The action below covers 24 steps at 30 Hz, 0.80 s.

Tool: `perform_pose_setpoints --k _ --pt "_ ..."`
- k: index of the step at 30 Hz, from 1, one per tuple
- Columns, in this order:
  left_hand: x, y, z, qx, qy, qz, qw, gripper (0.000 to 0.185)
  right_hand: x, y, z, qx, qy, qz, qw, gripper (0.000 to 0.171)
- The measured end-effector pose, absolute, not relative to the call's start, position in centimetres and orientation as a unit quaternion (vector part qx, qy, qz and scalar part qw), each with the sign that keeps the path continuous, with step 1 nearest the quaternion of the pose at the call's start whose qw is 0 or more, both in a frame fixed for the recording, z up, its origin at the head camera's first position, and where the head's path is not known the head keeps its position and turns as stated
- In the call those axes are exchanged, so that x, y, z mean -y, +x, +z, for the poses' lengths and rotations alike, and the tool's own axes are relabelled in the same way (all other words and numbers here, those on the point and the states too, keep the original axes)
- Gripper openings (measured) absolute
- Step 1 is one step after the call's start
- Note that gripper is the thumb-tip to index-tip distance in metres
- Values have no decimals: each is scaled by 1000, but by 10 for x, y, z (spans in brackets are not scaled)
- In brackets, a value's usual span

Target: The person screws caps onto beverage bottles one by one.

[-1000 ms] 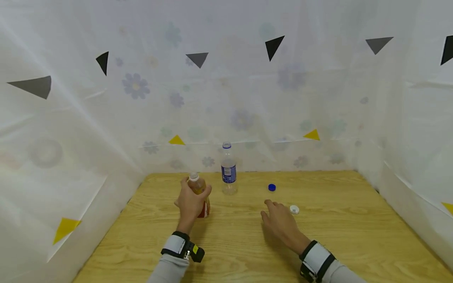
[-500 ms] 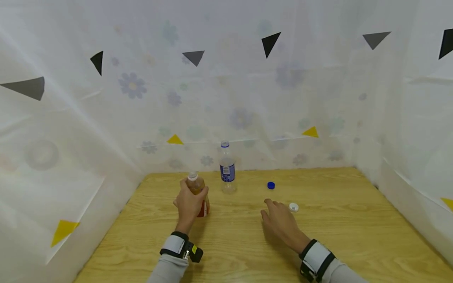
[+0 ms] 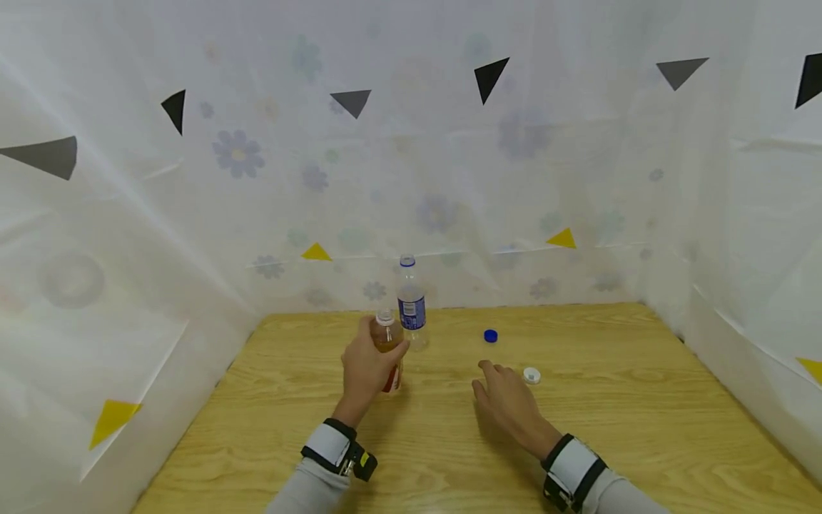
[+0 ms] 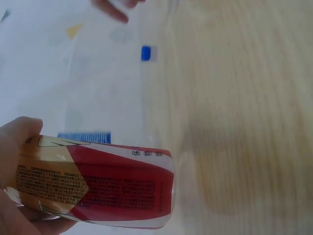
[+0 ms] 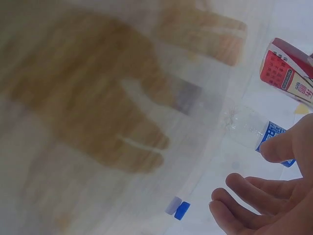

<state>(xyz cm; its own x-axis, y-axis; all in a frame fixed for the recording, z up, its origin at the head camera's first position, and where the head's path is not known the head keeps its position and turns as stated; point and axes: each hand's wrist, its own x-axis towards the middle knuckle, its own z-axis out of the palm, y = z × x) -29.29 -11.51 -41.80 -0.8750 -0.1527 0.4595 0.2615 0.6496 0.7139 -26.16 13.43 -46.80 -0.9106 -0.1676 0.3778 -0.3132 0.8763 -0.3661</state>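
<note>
My left hand grips a drink bottle with a red and tan label and an uncapped white neck. In the right wrist view this bottle's base is raised off the table. Just behind it in the head view stands a clear bottle with a blue label, also uncapped. My right hand is held low over the table with loosely bent fingers and nothing in them. A white cap lies beside that hand, its hollow side up. Farther back is a blue cap.
The wooden table reflects hands and bottles. White sheeting with faint flowers and stuck-on triangles encloses the table at the back and both sides.
My left hand has moved the drink bottle to the right, so it now partly overlaps the blue-labelled bottle in the head view. My right hand has stayed put.
</note>
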Motion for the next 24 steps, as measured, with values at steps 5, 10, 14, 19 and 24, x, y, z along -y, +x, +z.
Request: perform_pose_setpoints --k 5,10,14,19,24 --pt "91 -279 -414 884 -104 -399 222 68 -134 -263 -470 955 124 211 167 37" --pt "72 -270 -409 886 -151 -388 203 67 -134 -264 -470 954 124 210 173 36" --pt "61 -270 -407 889 -162 -382 194 68 -133 -265 -469 952 131 203 186 35" --pt "52 -272 -412 895 -163 -373 182 78 -133 -265 -469 953 132 197 187 33" --pt "49 -269 -418 897 -164 -366 183 78 -134 -264 -468 955 131 195 182 33"
